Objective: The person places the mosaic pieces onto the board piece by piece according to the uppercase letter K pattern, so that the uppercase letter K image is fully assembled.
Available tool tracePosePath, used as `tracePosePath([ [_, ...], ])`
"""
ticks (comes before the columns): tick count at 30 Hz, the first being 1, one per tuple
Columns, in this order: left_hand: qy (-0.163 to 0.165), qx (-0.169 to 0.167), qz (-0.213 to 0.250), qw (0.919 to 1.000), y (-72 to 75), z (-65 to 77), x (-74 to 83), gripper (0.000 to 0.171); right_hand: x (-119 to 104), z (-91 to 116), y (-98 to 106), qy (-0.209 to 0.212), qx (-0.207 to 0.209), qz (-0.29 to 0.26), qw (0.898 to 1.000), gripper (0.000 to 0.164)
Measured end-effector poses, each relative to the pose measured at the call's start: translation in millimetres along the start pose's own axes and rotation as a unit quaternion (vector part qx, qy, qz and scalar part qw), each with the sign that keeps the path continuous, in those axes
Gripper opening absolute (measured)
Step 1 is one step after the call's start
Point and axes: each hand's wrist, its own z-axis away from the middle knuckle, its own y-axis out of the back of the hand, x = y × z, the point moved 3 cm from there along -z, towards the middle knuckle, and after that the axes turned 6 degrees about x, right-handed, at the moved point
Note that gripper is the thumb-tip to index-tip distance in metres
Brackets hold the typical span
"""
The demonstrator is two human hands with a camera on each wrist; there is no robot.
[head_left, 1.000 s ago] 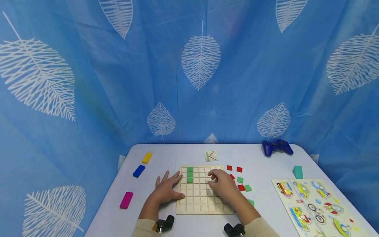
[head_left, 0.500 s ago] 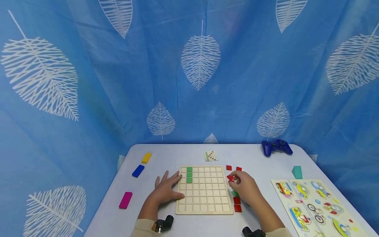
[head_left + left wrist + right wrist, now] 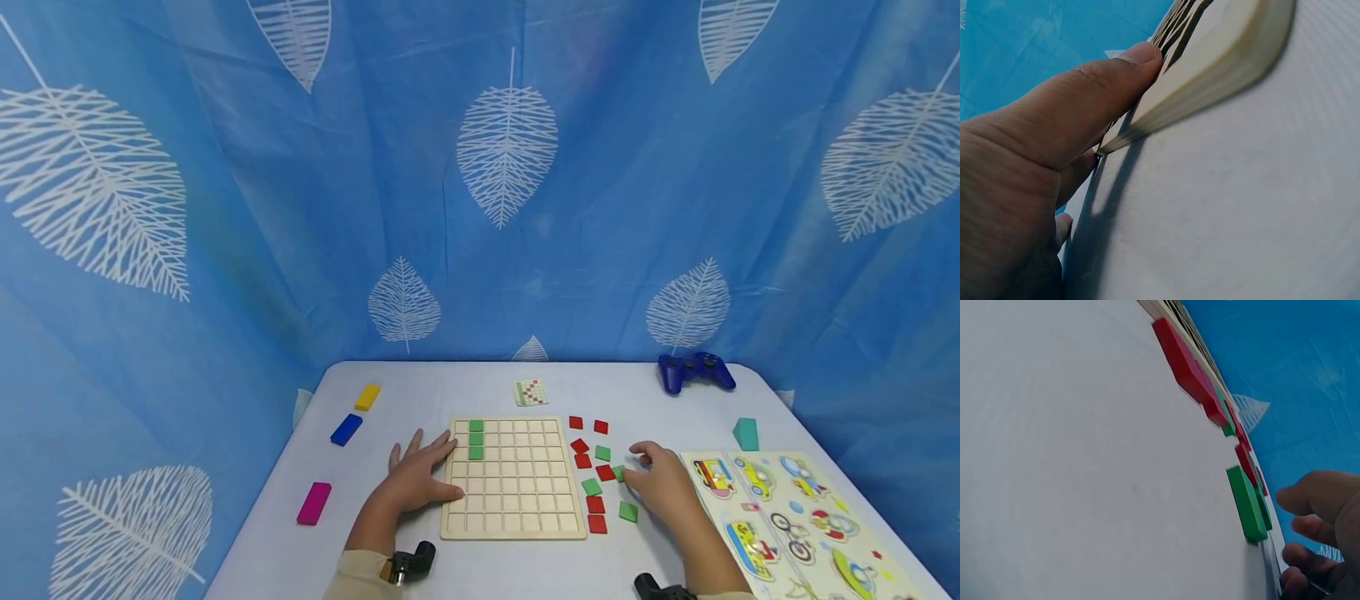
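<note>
A pale wooden grid board [image 3: 525, 484] lies on the table, three green tiles [image 3: 476, 439] set in one column at its upper left. My left hand [image 3: 417, 478] is spread at the board's left edge, its thumb resting on the rim in the left wrist view. Right of the board lie several loose red tiles [image 3: 595, 504] and green tiles [image 3: 627, 512]. My right hand [image 3: 660, 483] is over the right side of these, fingers loosely bent. Its thumb comes close to a partly covered green tile [image 3: 618, 472], and nothing shows between its fingers.
A small pattern card [image 3: 531, 392] lies behind the board. Yellow [image 3: 367, 397], blue [image 3: 347, 430] and magenta [image 3: 313, 503] blocks lie at left. To the right are a game controller [image 3: 696, 372], a teal block [image 3: 746, 434] and a picture puzzle board [image 3: 795, 517].
My right hand has moved rightward from over the board, across the loose tiles to their right side, uncovering several red and green ones. The left hand has stayed at the board's edge.
</note>
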Motion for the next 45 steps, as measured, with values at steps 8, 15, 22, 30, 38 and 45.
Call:
tracePosePath([
  [8, -0.002, 0.0, -0.003, 1.0, 1.2, -1.7, 0.3, 0.097, 7.5, -5.7, -2.4, -0.01, -0.03, 0.015, 0.999, 0.051],
  [15, -0.009, -0.003, 0.007, 0.9999, -0.2, 0.0, -0.1, 0.096, 9.9, -4.9, -0.4, 0.0, -0.035, 0.021, 0.999, 0.047],
  [22, -0.01, -0.001, 0.007, 0.9999, -1.7, 1.6, -0.6, 0.095, 10.7, -2.0, -0.7, 0.006, -0.04, 0.017, 0.999, 0.036],
  [30, -0.008, 0.003, 0.002, 1.0, -0.8, 0.7, -0.7, 0.096, 11.2, -4.0, -3.6, 0.018, -0.04, 0.019, 0.999, 0.032],
  [38, -0.013, 0.004, 0.006, 0.9999, -0.3, 1.3, -0.7, 0.096, 6.9, -3.6, -7.2, 0.02, -0.043, 0.034, 0.998, 0.041],
  [45, -0.012, 0.004, 0.004, 0.9999, 0.0, 1.6, -1.0, 0.096, 4.7, -4.2, -9.0, 0.014, -0.037, 0.037, 0.999, 0.038],
])
